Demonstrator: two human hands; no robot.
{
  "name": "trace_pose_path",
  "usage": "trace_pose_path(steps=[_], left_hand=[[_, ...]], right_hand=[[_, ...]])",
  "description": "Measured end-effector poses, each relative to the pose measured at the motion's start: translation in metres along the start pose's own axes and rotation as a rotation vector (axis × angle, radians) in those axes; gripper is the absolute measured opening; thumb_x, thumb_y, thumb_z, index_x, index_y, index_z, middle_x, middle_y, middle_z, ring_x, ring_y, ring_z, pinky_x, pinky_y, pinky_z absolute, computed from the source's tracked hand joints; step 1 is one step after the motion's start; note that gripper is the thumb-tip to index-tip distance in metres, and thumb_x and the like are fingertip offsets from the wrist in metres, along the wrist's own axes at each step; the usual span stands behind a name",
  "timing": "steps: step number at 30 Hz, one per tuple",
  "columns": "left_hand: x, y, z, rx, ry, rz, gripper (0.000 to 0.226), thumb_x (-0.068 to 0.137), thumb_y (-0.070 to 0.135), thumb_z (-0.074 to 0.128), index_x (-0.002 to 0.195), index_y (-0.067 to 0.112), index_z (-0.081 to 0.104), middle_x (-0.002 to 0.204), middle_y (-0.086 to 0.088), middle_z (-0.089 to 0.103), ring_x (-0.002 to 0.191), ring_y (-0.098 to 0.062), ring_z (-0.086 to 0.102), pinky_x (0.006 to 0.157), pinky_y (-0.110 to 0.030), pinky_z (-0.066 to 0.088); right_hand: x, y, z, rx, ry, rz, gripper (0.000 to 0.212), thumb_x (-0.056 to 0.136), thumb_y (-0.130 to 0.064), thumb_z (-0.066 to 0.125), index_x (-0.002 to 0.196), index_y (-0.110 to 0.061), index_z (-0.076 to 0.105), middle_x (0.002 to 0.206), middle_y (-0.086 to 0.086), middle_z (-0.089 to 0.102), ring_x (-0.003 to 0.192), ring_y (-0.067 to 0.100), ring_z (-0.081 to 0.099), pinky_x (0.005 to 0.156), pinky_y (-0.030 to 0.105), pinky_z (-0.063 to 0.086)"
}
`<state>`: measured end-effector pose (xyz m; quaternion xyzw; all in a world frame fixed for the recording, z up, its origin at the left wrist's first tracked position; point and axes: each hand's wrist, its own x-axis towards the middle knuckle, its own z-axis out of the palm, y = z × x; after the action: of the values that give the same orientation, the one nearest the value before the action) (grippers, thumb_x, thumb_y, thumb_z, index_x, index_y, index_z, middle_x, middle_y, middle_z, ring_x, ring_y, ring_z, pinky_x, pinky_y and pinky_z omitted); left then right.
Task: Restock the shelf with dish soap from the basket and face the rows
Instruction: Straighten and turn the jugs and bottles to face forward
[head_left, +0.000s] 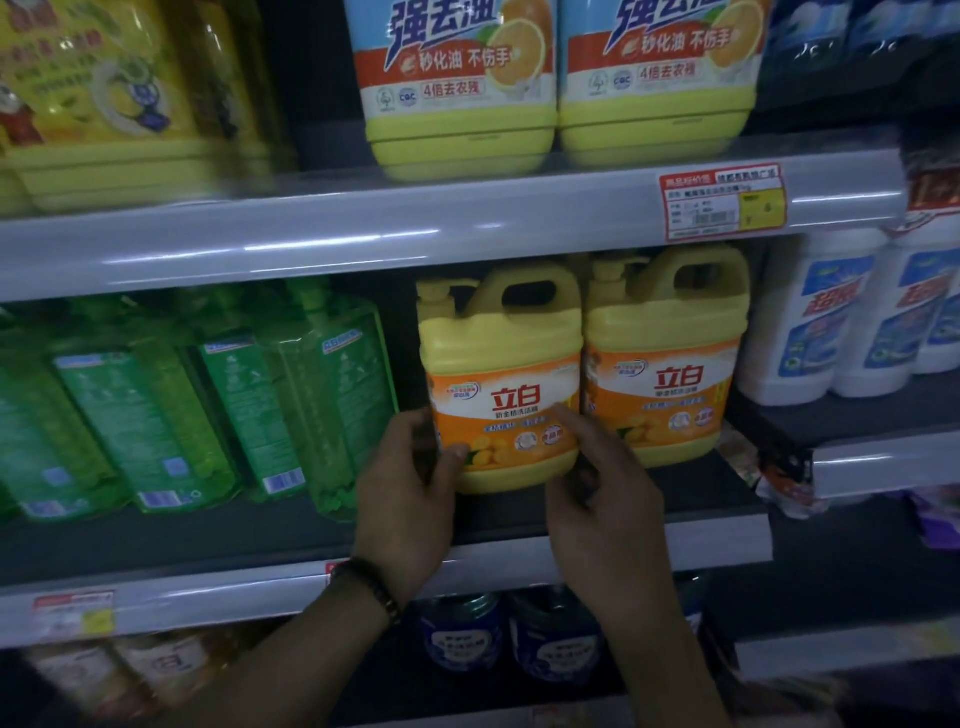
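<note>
"Soap jug (501, 374): where was it?"

"It stood upright on the middle shelf (260, 530), near the front edge. A yellow twin jug (665, 364) was just beside it on the right, and green bottles (208, 405) were off to the left."

"And the hands?"

"The left hand (410, 509) gripped its lower left corner, with the thumb pressed on the orange label. The right hand (602, 499) lay against the lower right edge, forefinger stretched up the label. Whether it truly clasped the jug, I could not tell."
</note>
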<state>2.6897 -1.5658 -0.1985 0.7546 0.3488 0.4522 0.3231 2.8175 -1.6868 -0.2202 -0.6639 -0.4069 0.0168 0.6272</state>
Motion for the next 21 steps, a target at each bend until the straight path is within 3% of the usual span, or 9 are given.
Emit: trace_pose_path(steps=[2,4,6,8,10,14,17,21], left_hand=[[0.005,0.0,0.002,0.039,0.014,-0.002,0.029,0.098,0.014,0.071,0.125,0.019,0.063,0.096,0.03,0.062,0.084,0.032,0.055,0.069,0.007,0.039],[0.009,0.002,0.005,0.07,-0.01,-0.012,0.033,0.097,0.023,0.073,0.128,0.02,0.064,0.098,0.026,0.065,0.085,0.026,0.059,0.071,0.005,0.041],[0.01,0.003,0.006,0.073,-0.041,-0.014,0.041,0.094,0.032,0.076,0.132,0.024,0.062,0.109,0.019,0.072,0.095,0.01,0.066,0.079,-0.006,0.049],[0.008,0.004,0.006,0.087,-0.045,-0.003,0.045,0.094,0.031,0.076,0.135,0.025,0.061,0.115,0.016,0.073,0.103,-0.004,0.069,0.087,-0.021,0.054],[0.007,0.002,0.005,0.103,-0.056,0.017,0.046,0.094,0.027,0.074,0.138,0.027,0.059,0.117,0.017,0.071,0.107,-0.007,0.068,0.089,-0.021,0.051],[0.007,-0.001,0.004,0.078,-0.125,0.061,0.053,0.094,0.023,0.072,0.143,0.032,0.054,0.125,0.022,0.069,0.11,0.003,0.064,0.085,0.0,0.045],[0.011,-0.006,-0.007,0.068,-0.203,0.123,0.056,0.096,0.015,0.067,0.147,0.034,0.051,0.124,0.023,0.069,0.106,0.01,0.064,0.092,-0.004,0.05],[0.006,-0.004,-0.042,0.048,-0.3,0.23,0.068,0.095,0.009,0.071,0.144,0.047,0.045,0.112,0.045,0.055,0.098,0.028,0.058,0.087,0.005,0.042]], right_hand=[[-0.001,0.0,0.001,0.032,-0.001,0.015,0.056,0.097,0.001,0.066,0.139,-0.037,0.065,0.136,-0.014,0.064,0.117,0.001,0.063,0.092,0.022,0.054],[-0.001,0.001,0.001,-0.003,0.012,0.015,0.052,0.099,0.002,0.063,0.136,-0.035,0.068,0.131,-0.012,0.065,0.102,-0.001,0.064,0.083,0.015,0.05],[-0.001,0.001,0.002,-0.036,0.02,0.024,0.05,0.101,0.003,0.058,0.135,-0.033,0.068,0.13,-0.01,0.065,0.096,-0.003,0.063,0.078,0.006,0.045],[0.0,-0.001,0.003,-0.108,0.029,0.03,0.047,0.102,0.0,0.057,0.135,-0.031,0.066,0.133,-0.005,0.064,0.1,-0.002,0.061,0.079,0.0,0.042],[-0.001,-0.003,0.004,-0.187,0.032,0.032,0.045,0.101,-0.003,0.058,0.137,-0.029,0.065,0.141,-0.005,0.058,0.118,0.004,0.056,0.083,-0.006,0.034],[-0.004,-0.007,0.006,-0.246,0.01,0.031,0.046,0.102,-0.008,0.061,0.142,-0.03,0.062,0.145,-0.006,0.053,0.12,0.006,0.055,0.082,-0.006,0.034],[-0.009,-0.011,0.01,-0.269,0.013,0.038,0.048,0.103,-0.01,0.061,0.148,-0.027,0.057,0.148,-0.005,0.049,0.117,-0.003,0.046,0.086,-0.004,0.033],[-0.026,-0.026,0.019,-0.336,-0.014,0.08,0.053,0.105,-0.017,0.063,0.155,-0.026,0.051,0.141,-0.013,0.043,0.13,0.009,0.046,0.098,0.021,0.037]])
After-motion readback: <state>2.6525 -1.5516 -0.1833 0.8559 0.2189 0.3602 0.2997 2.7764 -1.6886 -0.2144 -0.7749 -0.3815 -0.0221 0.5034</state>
